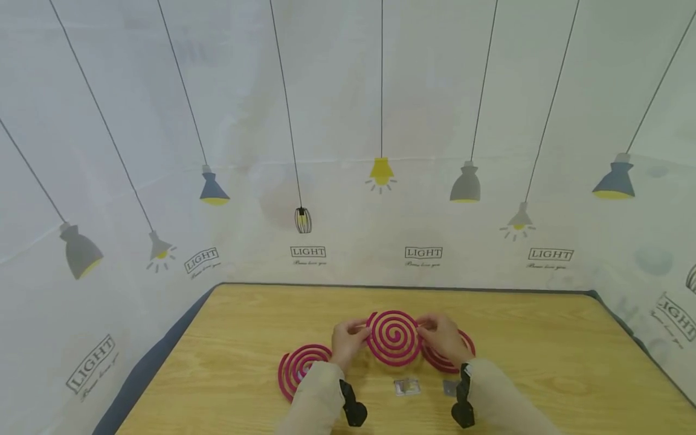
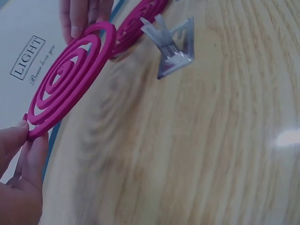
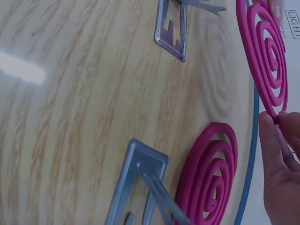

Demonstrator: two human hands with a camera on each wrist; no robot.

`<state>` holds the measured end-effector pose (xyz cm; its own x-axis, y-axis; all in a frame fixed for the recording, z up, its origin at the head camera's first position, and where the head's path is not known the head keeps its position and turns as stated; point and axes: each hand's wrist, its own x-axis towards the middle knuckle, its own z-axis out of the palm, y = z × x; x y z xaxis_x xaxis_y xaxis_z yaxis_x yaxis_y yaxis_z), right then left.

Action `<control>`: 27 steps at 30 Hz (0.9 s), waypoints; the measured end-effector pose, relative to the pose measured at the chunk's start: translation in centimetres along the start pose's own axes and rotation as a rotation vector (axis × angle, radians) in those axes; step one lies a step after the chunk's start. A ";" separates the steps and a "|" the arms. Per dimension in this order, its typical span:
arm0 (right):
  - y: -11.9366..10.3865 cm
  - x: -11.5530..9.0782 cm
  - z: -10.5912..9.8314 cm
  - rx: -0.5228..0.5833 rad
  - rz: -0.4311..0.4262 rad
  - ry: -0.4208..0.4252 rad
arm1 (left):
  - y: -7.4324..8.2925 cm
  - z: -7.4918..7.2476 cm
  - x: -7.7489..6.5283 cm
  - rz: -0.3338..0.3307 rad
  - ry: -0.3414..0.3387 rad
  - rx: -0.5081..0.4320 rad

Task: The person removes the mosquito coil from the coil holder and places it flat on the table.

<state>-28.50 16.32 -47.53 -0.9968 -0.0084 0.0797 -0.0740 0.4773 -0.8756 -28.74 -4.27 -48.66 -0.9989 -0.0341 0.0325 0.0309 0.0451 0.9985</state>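
The left hand (image 1: 348,343) and the right hand (image 1: 441,338) pinch opposite edges of a pink spiral coil (image 1: 393,338), holding it upright between them above the worktop (image 1: 544,338). A second coil (image 1: 298,368) lies flat left of the left hand, and a third (image 1: 447,360) lies under the right hand. Two small metal stands (image 1: 406,386) sit on the worktop near the wrists.

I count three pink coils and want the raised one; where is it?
In the head view the raised coil sits centre-table, pinched at its edges by the left hand and right hand, above two metal stands.
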 end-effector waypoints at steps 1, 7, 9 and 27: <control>0.2 0.0 0.1 0.000 0.002 -0.001 | -0.1 0.1 -0.1 0.016 0.014 0.034; 1.0 0.2 0.7 -0.039 -0.013 0.000 | -1.3 0.6 -0.1 0.084 0.081 0.246; 1.1 0.2 0.7 -0.037 -0.018 -0.006 | -2.2 0.6 0.3 0.114 0.093 0.281; 1.7 0.2 1.5 -0.062 -0.022 -0.002 | -1.2 0.5 -0.5 0.156 0.057 0.432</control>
<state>-28.92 15.75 -49.71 -0.9950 -0.0214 0.0973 -0.0938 0.5302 -0.8427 -28.32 -3.82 -49.90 -0.9796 -0.0481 0.1949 0.1507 0.4655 0.8721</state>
